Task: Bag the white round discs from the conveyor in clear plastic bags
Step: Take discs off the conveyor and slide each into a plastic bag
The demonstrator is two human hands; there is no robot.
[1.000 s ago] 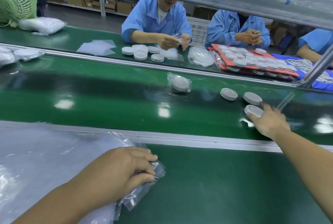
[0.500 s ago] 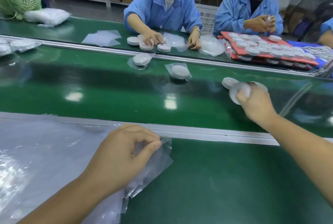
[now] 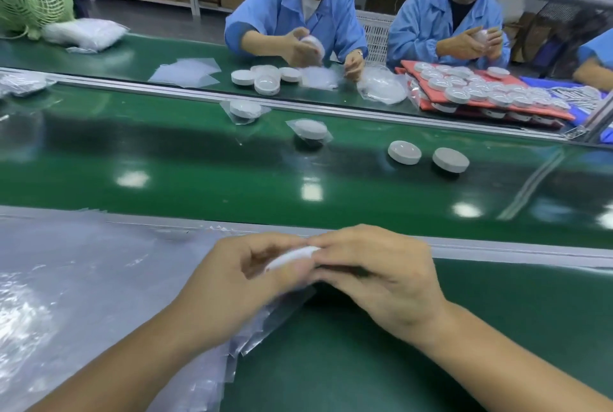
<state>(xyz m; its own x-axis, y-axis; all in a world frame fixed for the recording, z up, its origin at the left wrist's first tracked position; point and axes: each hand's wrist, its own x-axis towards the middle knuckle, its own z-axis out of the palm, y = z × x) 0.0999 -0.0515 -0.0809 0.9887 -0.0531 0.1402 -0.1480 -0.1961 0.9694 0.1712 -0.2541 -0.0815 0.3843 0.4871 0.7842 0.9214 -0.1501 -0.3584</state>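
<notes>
Holding what, lower centre?

The right hand [image 3: 381,279] is gripping a white disc [image 3: 292,256], fingers curled; the left hand [image 3: 232,279] is pinching a clear bag [image 3: 265,322]. Insertion is starting, I'd judge: the bag's mouth needs spreading before pushing.

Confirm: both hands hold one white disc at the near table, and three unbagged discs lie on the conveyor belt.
Not three. The head view shows two unbagged discs on the conveyor belt. The left hand and right hand do hold one white disc at the near table.
</notes>
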